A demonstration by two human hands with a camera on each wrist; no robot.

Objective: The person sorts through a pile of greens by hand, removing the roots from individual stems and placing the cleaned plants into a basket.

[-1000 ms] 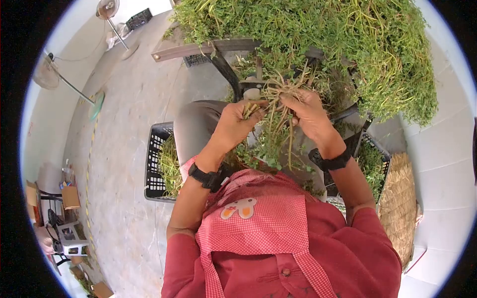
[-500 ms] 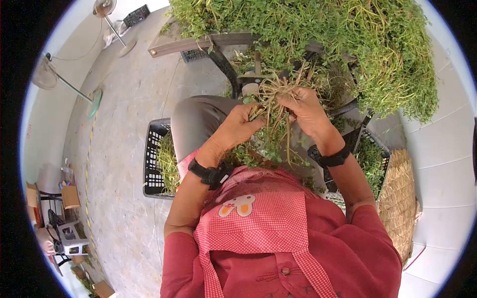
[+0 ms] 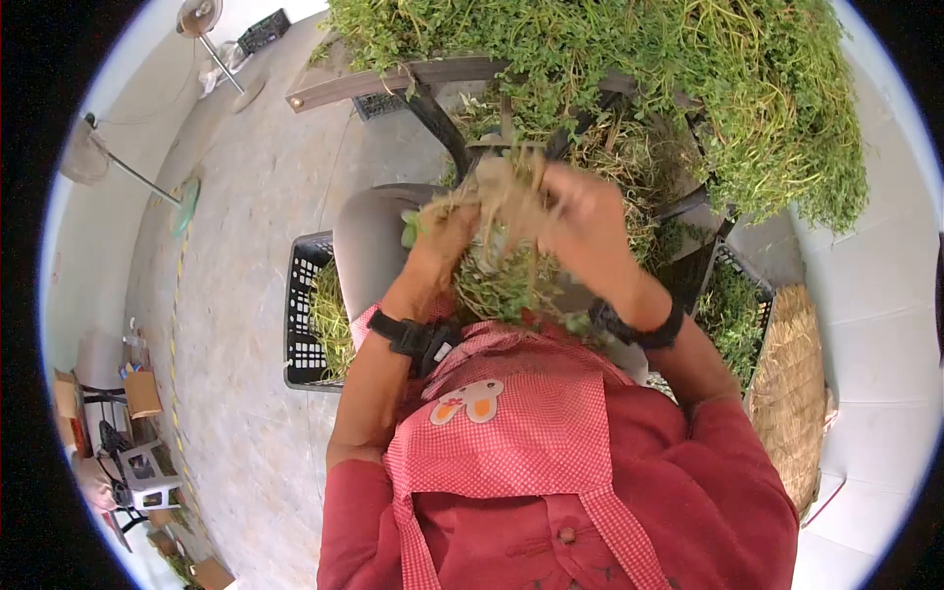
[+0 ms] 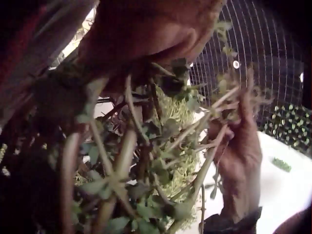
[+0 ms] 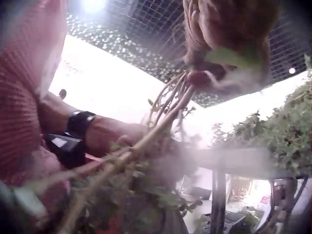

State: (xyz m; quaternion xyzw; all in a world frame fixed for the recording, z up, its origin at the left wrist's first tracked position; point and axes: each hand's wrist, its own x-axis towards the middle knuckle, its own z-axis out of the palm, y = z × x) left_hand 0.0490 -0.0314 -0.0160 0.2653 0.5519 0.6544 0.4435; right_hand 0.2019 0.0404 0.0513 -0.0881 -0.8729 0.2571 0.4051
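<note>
A bunch of green herb stems [image 3: 501, 280] with pale roots on top is held in front of my chest, over my lap. My left hand [image 3: 442, 236] grips it from the left and my right hand [image 3: 580, 221] from the right; both are blurred by motion. In the left wrist view my left hand [image 4: 146, 34] is curled over the leafy stems [image 4: 126, 161], with my right hand [image 4: 241, 156] across from it. Seen from the right wrist, my right hand [image 5: 229, 34] pinches the stem ends [image 5: 165, 117], and the left wrist with its black band [image 5: 73, 136] lies below.
A big heap of loose herbs [image 3: 639, 79] covers the table [image 3: 393, 84] ahead. One black crate [image 3: 305, 315] holding herbs stands at my left knee, another [image 3: 737, 305] at my right. A woven basket [image 3: 787, 393] is at the far right. Standing fans [image 3: 98, 147] are on the concrete floor.
Both hands have closed in on the root end and lifted the bunch, moving fast enough to blur. The leafy end now hangs nearer my apron.
</note>
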